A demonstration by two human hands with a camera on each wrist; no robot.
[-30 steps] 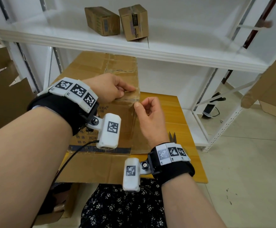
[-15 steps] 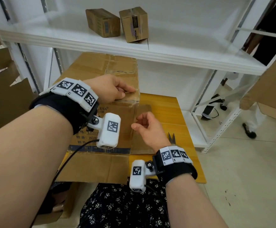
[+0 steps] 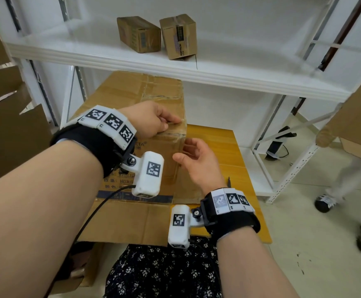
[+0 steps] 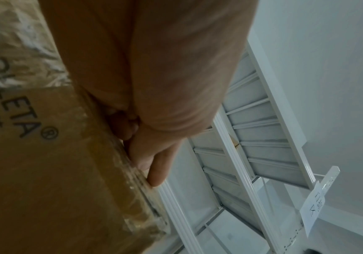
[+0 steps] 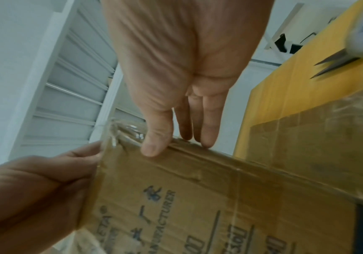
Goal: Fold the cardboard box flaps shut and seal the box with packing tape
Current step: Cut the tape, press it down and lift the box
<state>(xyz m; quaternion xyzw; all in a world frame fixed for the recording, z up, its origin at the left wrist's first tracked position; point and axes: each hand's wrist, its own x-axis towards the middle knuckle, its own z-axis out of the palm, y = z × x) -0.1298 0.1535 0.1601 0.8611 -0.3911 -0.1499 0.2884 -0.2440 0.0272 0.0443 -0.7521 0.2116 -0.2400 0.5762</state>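
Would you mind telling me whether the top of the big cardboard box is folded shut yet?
Shut: the top of the box lies flat, with clear tape over its near edge under the left hand.

Left hand, fingers curled on taped cardboard box edge, white shelving beyond.

both bare forearms have black wrist straps with white blocks of square black-and-white codes, little white cameras screwed on, plus a dark flowery skirt
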